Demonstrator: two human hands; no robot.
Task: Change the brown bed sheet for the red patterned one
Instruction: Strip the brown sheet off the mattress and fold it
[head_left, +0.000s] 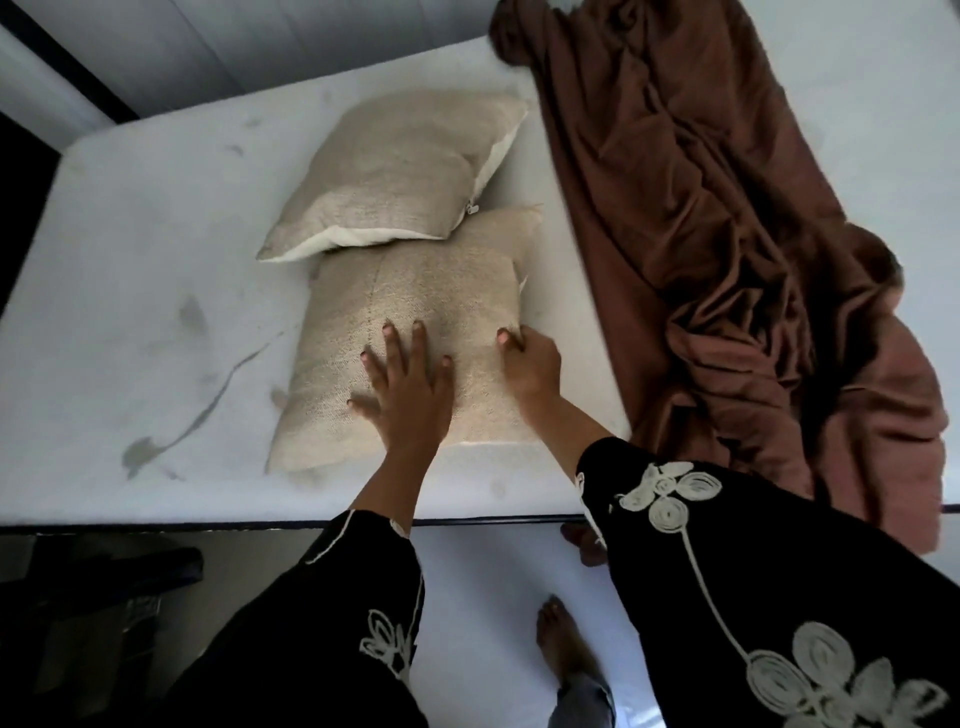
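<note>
**Both hands on the near pillow, brown sheet heaped to my right**

I stand at the long edge of the bed, looking down on a bare white mattress (130, 270) marked with grey smudges and a long dark streak on its left part. Two beige pillows lie on it. The far pillow (400, 166) rests tilted, its lower edge overlapping the near pillow (337, 338).

My left hand (410, 389) lies flat on the near pillow, fingers (392, 345) straight and spread, pressing the cloth. My right hand (530, 371) is just beside it at the pillow's right edge, curled and grasping that edge.

The brown sheet (701, 234) is off the left part of the mattress and lies crumpled in a long heap down the right side, just beside the pillows, spilling over the near edge by my right sleeve (753, 597).

Below the mattress edge is a pale floor (483, 566) with my bare foot (563, 642) on it. At lower left it is dark, and I cannot make out what is there.
</note>
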